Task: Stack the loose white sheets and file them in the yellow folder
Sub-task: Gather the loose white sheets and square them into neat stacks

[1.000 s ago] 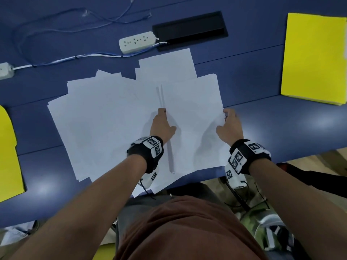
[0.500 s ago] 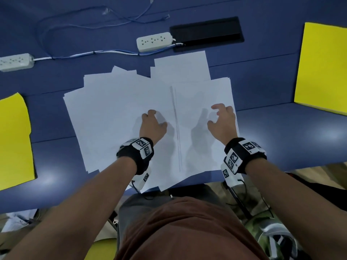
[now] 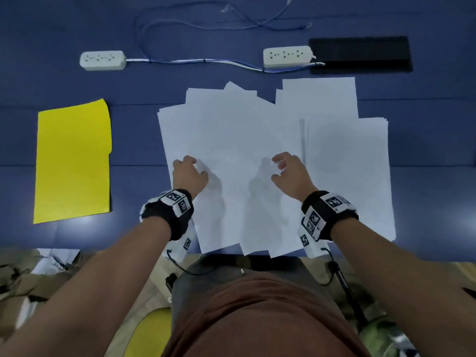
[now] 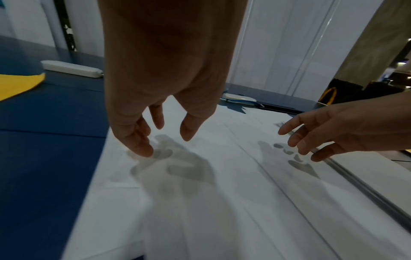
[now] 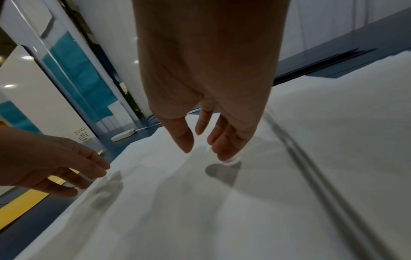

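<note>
White sheets [image 3: 257,140] lie fanned and overlapping on the blue table [image 3: 425,191], under both hands. The left hand [image 3: 190,175] hovers at their left edge, fingers loosely apart, one fingertip about touching paper. The right hand [image 3: 291,173] hangs over the middle, fingers relaxed and spread. A yellow folder [image 3: 72,161] lies closed, left of the left hand. No writing is legible on the sheets or folder.

We are looking down at a blue table [image 3: 425,176] with a black inset panel [image 3: 360,55]. White wall panels [image 4: 278,44] are standing behind it, and ceiling lights are reflecting off a teal-striped partition [image 5: 75,73].
</note>
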